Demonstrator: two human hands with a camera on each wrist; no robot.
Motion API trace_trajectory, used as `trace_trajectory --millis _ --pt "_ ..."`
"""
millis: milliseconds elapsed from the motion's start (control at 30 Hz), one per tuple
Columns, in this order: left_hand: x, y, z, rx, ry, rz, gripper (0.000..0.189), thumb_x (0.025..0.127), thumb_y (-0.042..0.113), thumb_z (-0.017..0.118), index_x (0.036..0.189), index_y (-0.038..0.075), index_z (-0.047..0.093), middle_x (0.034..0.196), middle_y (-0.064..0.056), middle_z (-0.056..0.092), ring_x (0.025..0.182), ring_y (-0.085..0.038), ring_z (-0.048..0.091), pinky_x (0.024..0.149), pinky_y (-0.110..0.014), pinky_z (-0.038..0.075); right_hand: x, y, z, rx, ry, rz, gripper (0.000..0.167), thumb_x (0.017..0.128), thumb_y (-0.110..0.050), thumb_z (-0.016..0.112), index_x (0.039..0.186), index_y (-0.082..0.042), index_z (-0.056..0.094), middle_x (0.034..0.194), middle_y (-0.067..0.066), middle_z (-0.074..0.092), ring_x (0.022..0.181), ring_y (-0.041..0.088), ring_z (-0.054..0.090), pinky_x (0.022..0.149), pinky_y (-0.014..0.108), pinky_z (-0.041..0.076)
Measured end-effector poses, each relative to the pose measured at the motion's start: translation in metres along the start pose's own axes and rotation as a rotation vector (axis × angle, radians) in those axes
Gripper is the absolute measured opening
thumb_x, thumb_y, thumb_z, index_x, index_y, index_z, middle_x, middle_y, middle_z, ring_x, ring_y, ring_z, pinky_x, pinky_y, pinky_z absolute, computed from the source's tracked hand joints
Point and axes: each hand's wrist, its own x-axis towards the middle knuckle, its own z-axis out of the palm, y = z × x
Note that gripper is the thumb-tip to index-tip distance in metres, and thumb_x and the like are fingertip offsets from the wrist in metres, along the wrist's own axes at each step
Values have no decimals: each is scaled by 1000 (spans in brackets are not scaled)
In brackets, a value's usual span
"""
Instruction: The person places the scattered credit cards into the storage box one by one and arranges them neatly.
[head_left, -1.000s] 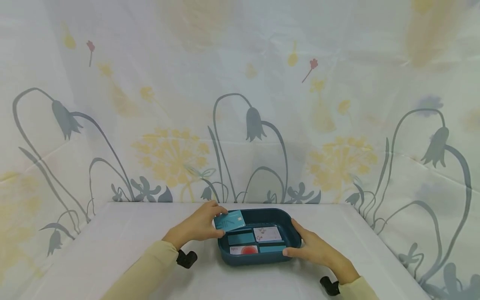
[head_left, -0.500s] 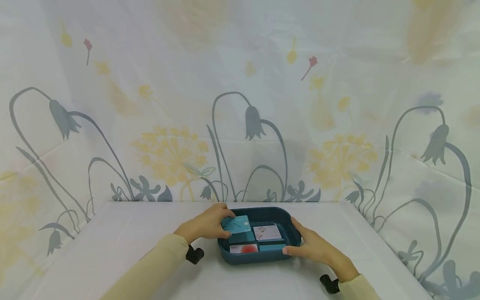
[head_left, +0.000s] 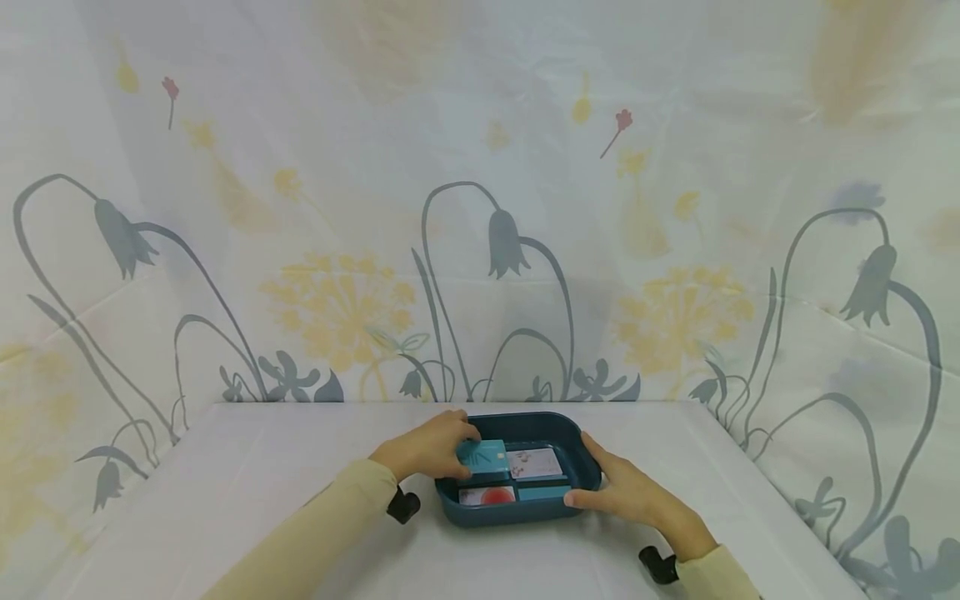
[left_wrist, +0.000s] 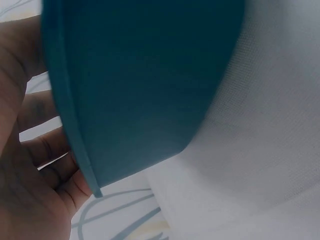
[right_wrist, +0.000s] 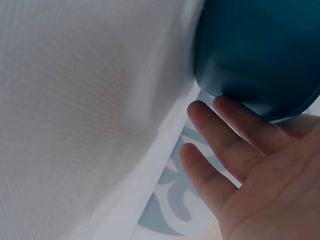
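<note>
In the head view, my left hand (head_left: 431, 448) pinches a teal bank card (head_left: 486, 457) between thumb and fingers, low inside the left part of a dark blue-green tray (head_left: 517, 518). Whether the card touches what lies beneath cannot be told. My right hand (head_left: 633, 497) holds the tray's right end, thumb at the front rim and fingers along the outer side. The left wrist view shows the fingers of my left hand (left_wrist: 30, 165) behind the tray's rim, the card hidden. In the right wrist view, fingers of my right hand (right_wrist: 250, 160) are spread beside the tray wall.
Inside the tray lie a white patterned card (head_left: 536, 463), a white card with a red circle (head_left: 487, 497) and another teal card (head_left: 542, 492). A white cloth (head_left: 300, 442) covers the table. A flower-printed curtain (head_left: 480, 125) hangs behind it.
My left hand has moved right and slightly down with the teal bank card, from the tray's back-left rim over the left part of the inside. My right hand has stayed at the tray's right end.
</note>
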Motion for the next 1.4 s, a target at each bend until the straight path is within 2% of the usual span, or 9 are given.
trace_trajectory --millis 233,433,767,1000,1200,1400 --pt "6 -1 8 137 -32 8 49 75 39 78 117 17 67 102 2 56 94 -14 52 84 -36 34 0 1 1 -1 -5 4 106 79 -55 69 152 -2 15 151 22 28 135 40 32 103 59 30" --pt "8 -1 12 186 -36 -5 50 73 42 79 116 18 67 102 2 56 94 -14 52 83 -37 31 0 0 1 -11 4 -2 105 78 -55 69 152 -2 16 150 22 30 134 41 34 103 59 30" --pt "11 0 12 250 -53 16 49 72 41 80 113 16 69 99 2 56 92 -15 51 81 -33 34 -1 -3 -1 -3 -1 -1 105 79 -54 70 152 -2 15 151 22 28 135 41 33 103 59 30" --pt "14 1 13 278 -86 0 50 72 43 81 113 18 69 101 3 58 94 -13 52 82 -33 33 0 -3 -2 1 -9 9 105 78 -54 70 152 -2 15 151 22 29 135 41 33 103 60 30" --pt "16 4 15 340 -120 -11 51 71 46 81 113 19 69 103 5 62 97 -11 53 86 -34 35 -1 -2 -1 -2 -5 5 106 78 -54 70 152 -2 16 151 22 29 134 41 34 103 59 30" --pt "19 7 12 373 -126 -10 53 68 46 83 111 18 70 104 5 63 98 -11 54 86 -34 36 0 -1 -1 1 -5 1 105 78 -54 70 152 -2 15 151 22 28 135 41 33 103 59 30"
